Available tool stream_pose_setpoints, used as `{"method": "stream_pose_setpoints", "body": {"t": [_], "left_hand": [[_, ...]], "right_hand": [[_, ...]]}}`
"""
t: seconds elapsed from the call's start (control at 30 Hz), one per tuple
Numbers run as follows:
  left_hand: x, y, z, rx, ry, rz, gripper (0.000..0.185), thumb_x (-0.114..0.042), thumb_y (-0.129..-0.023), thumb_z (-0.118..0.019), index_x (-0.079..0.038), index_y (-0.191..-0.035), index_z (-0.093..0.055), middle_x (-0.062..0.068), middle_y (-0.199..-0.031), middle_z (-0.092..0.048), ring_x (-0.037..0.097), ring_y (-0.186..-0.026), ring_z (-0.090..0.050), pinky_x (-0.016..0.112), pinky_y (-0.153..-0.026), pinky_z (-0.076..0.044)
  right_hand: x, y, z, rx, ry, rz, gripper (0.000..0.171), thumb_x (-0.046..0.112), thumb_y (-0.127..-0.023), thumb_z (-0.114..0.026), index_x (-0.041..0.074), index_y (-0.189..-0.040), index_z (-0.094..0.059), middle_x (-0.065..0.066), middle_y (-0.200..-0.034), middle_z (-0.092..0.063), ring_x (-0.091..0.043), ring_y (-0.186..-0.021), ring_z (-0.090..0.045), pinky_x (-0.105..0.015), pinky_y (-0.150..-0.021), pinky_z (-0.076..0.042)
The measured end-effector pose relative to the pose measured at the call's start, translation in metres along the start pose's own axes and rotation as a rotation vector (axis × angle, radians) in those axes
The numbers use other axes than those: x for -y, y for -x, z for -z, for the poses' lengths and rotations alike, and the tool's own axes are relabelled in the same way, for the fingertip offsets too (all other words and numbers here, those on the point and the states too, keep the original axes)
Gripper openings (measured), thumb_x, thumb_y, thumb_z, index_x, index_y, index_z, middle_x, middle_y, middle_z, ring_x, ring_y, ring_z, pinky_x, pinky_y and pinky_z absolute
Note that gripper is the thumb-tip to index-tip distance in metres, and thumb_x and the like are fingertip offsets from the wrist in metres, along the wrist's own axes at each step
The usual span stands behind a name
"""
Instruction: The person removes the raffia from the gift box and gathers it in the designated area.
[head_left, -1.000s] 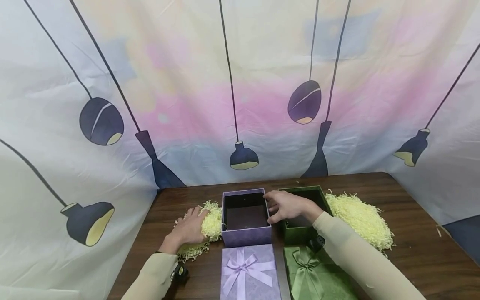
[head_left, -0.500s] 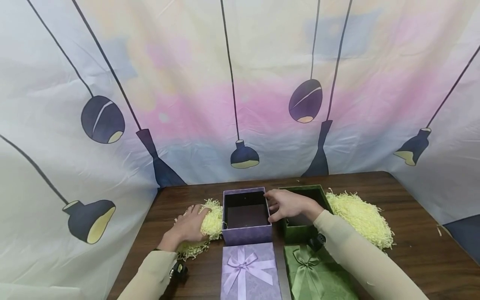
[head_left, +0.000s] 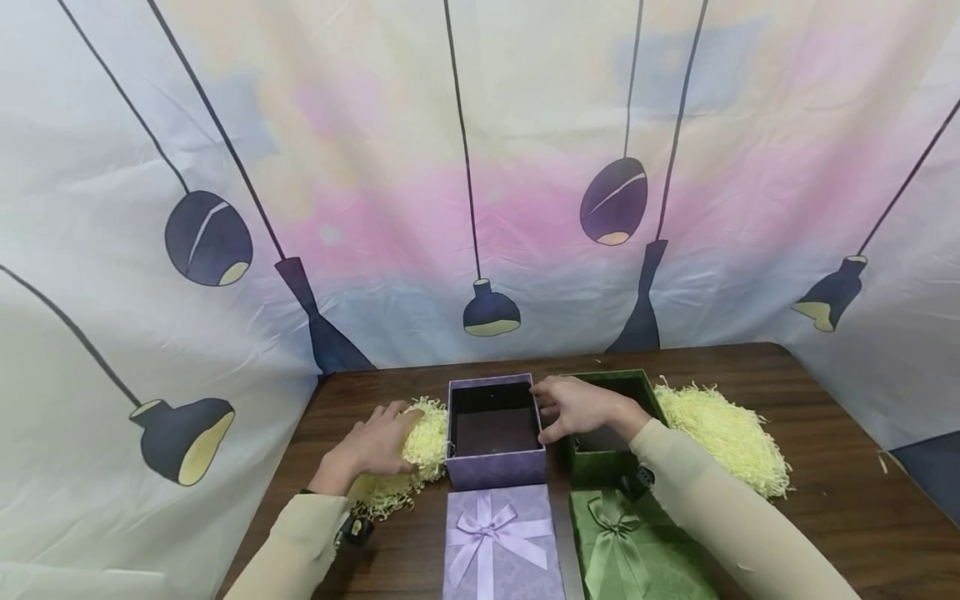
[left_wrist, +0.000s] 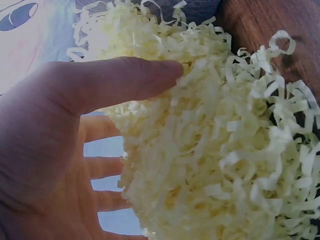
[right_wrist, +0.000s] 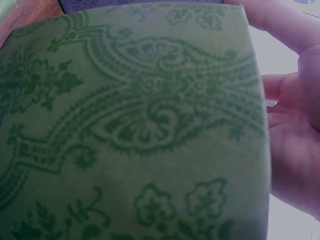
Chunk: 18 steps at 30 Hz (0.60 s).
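Note:
My left hand point(head_left: 381, 443) holds a heap of pale yellow shredded paper point(head_left: 429, 437) on the table, left of the purple box. In the left wrist view the thumb point(left_wrist: 145, 76) presses into the strands, while the other fingers reach behind them. My right hand point(head_left: 583, 407) reaches over the green box point(head_left: 603, 467), its fingertips at the right side of the lidless purple box point(head_left: 495, 472). Part of the green box hides the right fingers in the right wrist view. Dark inner walls and a bare bottom show inside the purple box.
A purple lid point(head_left: 501, 550) with a ribbon bow lies before the purple box. Beside it is a green lid point(head_left: 637, 550) with a green bow. More shredded paper point(head_left: 723, 437) lies right of the green box. A lamp-patterned curtain point(head_left: 390, 167) hangs behind the wooden table point(head_left: 840, 467).
My left hand has shifted slightly toward me, still against the shredded paper. My right hand stays at the purple box. The view has tilted a little.

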<state>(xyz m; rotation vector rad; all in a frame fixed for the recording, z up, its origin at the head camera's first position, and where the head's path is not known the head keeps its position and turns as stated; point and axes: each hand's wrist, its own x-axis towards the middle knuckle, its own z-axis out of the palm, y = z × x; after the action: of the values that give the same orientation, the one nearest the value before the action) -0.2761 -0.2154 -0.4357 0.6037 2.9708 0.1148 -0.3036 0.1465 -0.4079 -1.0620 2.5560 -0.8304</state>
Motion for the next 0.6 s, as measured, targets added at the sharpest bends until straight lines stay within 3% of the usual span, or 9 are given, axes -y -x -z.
{"method": "stream_pose_setpoints", "body": {"t": [0.3,0.6], "left_hand": [[-0.003,0.003,0.013,-0.005,0.022,0.006,0.089,-0.037,-0.07,-0.085,-0.014,-0.146,-0.044,0.02,-0.15,-0.037,0.046,-0.135,-0.037,0.074,-0.092,-0.038],[-0.004,0.006,0.018,-0.009,0.044,-0.007,0.091,-0.043,-0.07,-0.085,-0.011,-0.145,-0.045,0.016,-0.147,-0.041,0.04,-0.134,-0.041,0.065,-0.094,-0.044]], "right_hand": [[0.002,0.001,0.004,-0.035,0.064,0.04,0.076,0.024,-0.075,-0.082,-0.013,-0.132,-0.048,-0.026,-0.134,-0.051,-0.027,-0.109,-0.066,-0.035,-0.095,-0.052],[0.001,0.003,0.002,-0.024,-0.006,0.037,0.077,0.019,-0.076,-0.081,-0.017,-0.134,-0.043,-0.03,-0.136,-0.046,-0.034,-0.113,-0.064,-0.037,-0.096,-0.052]]}}
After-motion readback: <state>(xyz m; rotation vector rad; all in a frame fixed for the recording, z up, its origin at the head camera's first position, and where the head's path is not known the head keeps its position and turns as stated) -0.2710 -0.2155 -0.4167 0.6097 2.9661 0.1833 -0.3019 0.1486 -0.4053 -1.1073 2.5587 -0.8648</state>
